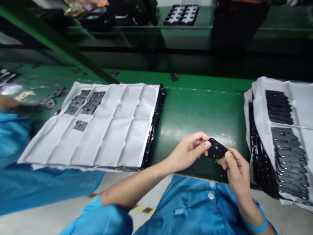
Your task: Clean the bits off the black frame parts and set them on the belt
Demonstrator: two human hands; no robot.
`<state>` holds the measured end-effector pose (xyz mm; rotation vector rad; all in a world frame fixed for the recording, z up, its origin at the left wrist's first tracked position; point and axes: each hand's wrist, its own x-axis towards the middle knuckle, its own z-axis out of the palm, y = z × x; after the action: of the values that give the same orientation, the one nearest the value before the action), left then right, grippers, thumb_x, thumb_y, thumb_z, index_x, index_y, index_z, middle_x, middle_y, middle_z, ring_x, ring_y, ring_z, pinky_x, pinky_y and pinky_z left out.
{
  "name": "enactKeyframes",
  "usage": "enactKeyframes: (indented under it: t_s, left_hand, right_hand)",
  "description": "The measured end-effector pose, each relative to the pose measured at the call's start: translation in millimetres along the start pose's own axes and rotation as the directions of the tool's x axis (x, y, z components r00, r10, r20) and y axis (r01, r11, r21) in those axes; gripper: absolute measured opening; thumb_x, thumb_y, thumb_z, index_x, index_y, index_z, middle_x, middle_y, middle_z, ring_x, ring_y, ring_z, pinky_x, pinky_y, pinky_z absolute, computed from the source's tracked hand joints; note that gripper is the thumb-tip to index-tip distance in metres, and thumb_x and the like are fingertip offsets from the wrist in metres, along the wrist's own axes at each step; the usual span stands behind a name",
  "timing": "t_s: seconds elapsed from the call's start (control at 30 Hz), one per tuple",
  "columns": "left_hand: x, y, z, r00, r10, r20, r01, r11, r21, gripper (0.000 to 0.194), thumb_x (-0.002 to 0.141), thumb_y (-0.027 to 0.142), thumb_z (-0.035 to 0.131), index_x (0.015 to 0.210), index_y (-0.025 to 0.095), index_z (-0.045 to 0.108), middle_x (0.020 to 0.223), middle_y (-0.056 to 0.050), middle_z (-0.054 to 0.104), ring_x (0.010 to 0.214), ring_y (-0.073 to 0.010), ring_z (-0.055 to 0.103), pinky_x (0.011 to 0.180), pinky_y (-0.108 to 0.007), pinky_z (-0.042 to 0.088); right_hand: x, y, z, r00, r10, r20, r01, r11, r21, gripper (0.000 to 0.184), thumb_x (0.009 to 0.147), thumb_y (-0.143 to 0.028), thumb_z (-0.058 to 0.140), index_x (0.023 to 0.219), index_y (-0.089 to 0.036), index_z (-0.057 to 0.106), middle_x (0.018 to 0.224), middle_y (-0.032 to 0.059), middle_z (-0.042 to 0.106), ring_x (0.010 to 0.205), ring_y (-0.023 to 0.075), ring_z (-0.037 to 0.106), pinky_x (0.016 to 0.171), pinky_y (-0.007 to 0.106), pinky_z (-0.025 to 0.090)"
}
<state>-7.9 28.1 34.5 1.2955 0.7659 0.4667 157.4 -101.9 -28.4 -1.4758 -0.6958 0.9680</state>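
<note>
Presently, your left hand (194, 150) and right hand (236, 164) are clamped on opposite ends of the black plate (216, 148), held above the green bench (195, 112), between the left tray (102, 127) and the right tray of stacked black parts (302, 114).

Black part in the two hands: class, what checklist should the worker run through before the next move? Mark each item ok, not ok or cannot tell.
1. Left hand holds one end of the black part: ok.
2. Right hand holds the opposite end: ok.
3. Green bench free of debris around the hands: not ok, pale crumbs are scattered there.
4. Underside of the part undamaged: cannot tell, it is hidden.
5. Neighbour's blue sleeve apart from both hands: ok, it is beyond the white tray.
</note>
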Motion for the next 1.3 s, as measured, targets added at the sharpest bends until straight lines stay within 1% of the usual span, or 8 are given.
enactKeyframes:
  t_s: [0.13,0.27,0.43,0.57,0.77,0.93,1.1,1.3]
  left_hand:
    - [56,58,-33.4,0.962,0.263,0.071,-0.271,0.893,0.359,0.017,0.097,0.027,0.068,0.091,0.015,0.078,0.086,-0.005,0.073,0.073,-0.0129,0.063,0.068,-0.023,0.048]
    - [158,112,-32.4,0.892,0.328,0.311,-0.441,0.780,0.444,0.014,0.093,0.019,0.069,0.092,0.013,0.082,0.076,-0.003,0.072,0.067,-0.0124,0.063,0.066,-0.022,0.047]
    - [282,154,27.8,0.801,0.175,0.573,-0.552,0.587,0.592,0.022,0.086,0.007,0.065,0.091,0.012,0.086,0.082,-0.006,0.079,0.073,-0.0150,0.067,0.075,-0.027,0.051]
    - [338,165,91.1,0.725,0.028,0.688,-0.633,0.421,0.650,0.028,0.077,0.002,0.068,0.087,0.017,0.089,0.087,-0.004,0.083,0.082,-0.0162,0.069,0.081,-0.027,0.050]
    - [362,156,134.2,0.695,-0.060,0.717,-0.655,0.358,0.665,0.019,0.069,-0.001,0.076,0.072,0.016,0.085,0.080,-0.005,0.081,0.076,-0.0165,0.069,0.075,-0.027,0.049]
    - [358,150,123.4,0.747,0.020,0.665,-0.641,0.291,0.711,0.019,0.073,0.001,0.076,0.086,0.014,0.083,0.087,-0.005,0.079,0.085,-0.0184,0.071,0.077,-0.028,0.049]
    - [340,145,109.8,0.805,-0.013,0.593,-0.589,0.107,0.801,0.034,0.075,0.022,0.091,0.106,0.014,0.081,0.108,-0.010,0.080,0.095,-0.0233,0.071,0.076,-0.030,0.047]
    - [324,143,103.4,0.817,-0.047,0.575,-0.574,0.019,0.818,0.038,0.083,0.028,0.087,0.116,0.013,0.078,0.118,-0.013,0.079,0.103,-0.0257,0.070,0.076,-0.030,0.045]
  right_hand:
    - [4,1,2,0.989,-0.148,0.003,0.148,0.987,-0.059,0.032,0.109,-0.042,0.062,0.115,-0.016,0.080,0.088,0.0054,0.074,0.063,0.0129,0.061,0.058,0.024,0.053]
    - [11,4,-3,0.937,-0.350,0.017,0.348,0.923,-0.163,0.028,0.111,-0.027,0.054,0.115,-0.019,0.080,0.091,0.0059,0.074,0.074,0.0160,0.070,0.072,0.027,0.062]
    - [16,19,-11,0.863,-0.498,0.085,0.501,0.823,-0.269,0.042,0.105,-0.006,0.044,0.126,-0.023,0.076,0.109,0.0087,0.078,0.099,0.0194,0.079,0.092,0.031,0.065]
    - [20,33,-16,0.809,-0.583,0.076,0.570,0.747,-0.342,0.053,0.096,0.004,0.042,0.124,-0.024,0.077,0.121,0.0089,0.081,0.116,0.0196,0.080,0.103,0.029,0.065]
    - [27,51,-24,0.751,-0.643,0.147,0.649,0.679,-0.345,0.069,0.084,0.013,0.041,0.131,-0.024,0.074,0.136,0.0081,0.079,0.133,0.0202,0.075,0.116,0.032,0.059]
    - [27,53,-23,0.762,-0.621,0.184,0.646,0.712,-0.275,0.067,0.083,0.013,0.041,0.129,-0.021,0.074,0.142,0.0133,0.076,0.131,0.0235,0.076,0.109,0.033,0.065]
    - [26,48,-23,0.773,-0.613,0.166,0.634,0.727,-0.264,0.063,0.086,0.011,0.042,0.127,-0.022,0.076,0.138,0.0126,0.078,0.128,0.0242,0.078,0.106,0.034,0.066]
    - [27,47,-22,0.781,-0.607,0.148,0.621,0.729,-0.288,0.058,0.088,0.010,0.043,0.124,-0.022,0.076,0.135,0.0114,0.079,0.127,0.0230,0.079,0.105,0.032,0.066]
